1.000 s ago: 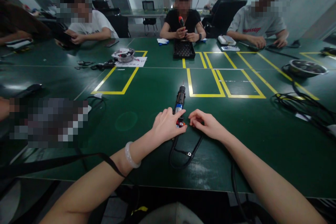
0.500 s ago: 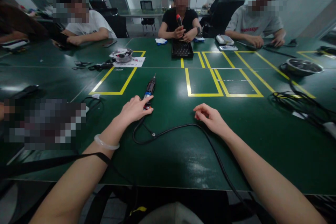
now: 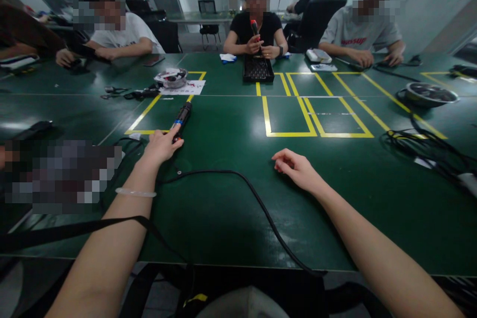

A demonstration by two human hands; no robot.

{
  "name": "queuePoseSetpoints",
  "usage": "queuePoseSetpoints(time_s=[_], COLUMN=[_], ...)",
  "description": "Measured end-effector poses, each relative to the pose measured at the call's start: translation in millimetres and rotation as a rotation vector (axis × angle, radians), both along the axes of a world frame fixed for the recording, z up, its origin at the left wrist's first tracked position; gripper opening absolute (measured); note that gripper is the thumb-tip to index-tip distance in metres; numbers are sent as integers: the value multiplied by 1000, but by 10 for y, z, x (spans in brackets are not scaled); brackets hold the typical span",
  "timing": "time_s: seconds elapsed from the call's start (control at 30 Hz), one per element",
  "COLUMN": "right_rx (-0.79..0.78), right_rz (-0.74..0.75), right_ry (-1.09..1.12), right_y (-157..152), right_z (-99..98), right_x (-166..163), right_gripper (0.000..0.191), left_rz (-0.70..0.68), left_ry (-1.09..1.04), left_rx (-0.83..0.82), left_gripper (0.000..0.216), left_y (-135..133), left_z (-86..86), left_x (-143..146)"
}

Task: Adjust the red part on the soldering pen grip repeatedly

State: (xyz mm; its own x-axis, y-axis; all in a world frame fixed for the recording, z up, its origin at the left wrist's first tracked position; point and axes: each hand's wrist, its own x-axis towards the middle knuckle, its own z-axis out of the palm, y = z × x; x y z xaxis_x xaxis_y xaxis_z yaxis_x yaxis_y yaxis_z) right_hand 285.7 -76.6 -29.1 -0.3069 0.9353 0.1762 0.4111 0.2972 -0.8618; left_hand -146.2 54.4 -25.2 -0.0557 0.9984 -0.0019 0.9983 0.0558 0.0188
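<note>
My left hand (image 3: pixel 160 146) is closed around the rear of a black electric screwdriver (image 3: pixel 183 116) with a blue band, its index finger lying along the body. The tool points away from me, beside the right line of a yellow tape outline (image 3: pixel 160 132). From its rear a black cable (image 3: pixel 231 172) curves across the green table and over the front edge. My right hand (image 3: pixel 292 164) rests on the table at the right of the cable, fingers loosely curled, with nothing visible in them.
A metal bowl of small parts (image 3: pixel 172 78) stands on white paper beyond my left hand. Across the table a person holds a red-and-black tool (image 3: pixel 254 29) above a black tray (image 3: pixel 258 70). At right lie another metal bowl (image 3: pixel 430 95) and coiled cables (image 3: pixel 413 141).
My left hand has moved left with the electric screwdriver, up to the yellow outline, drawing the cable along. My right hand has stayed almost in place.
</note>
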Motion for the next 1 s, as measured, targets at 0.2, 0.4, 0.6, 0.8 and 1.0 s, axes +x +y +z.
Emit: queuePoseSetpoints(time_s=[0.2, 0.4, 0.6, 0.8, 1.0], right_rx=[13, 5, 1, 5, 32], right_rz=[9, 9, 10, 10, -14], right_ry=[-12, -30, -29, -38, -54], right_y=[-5, -5, -7, 9, 19], right_z=[15, 18, 26, 2, -9], right_x=[-6, -15, -38, -33, -32], right_gripper=[16, 15, 15, 15, 15], left_rz=[58, 30, 44, -9, -148], left_ry=[-7, 28, 48, 88, 109], left_rx=[6, 38, 56, 58, 30], left_gripper=[70, 78, 63, 59, 57], left_y=[-120, -141, -229, -483, -787], left_z=[86, 79, 145, 241, 293], left_x=[136, 165, 326, 679, 1091])
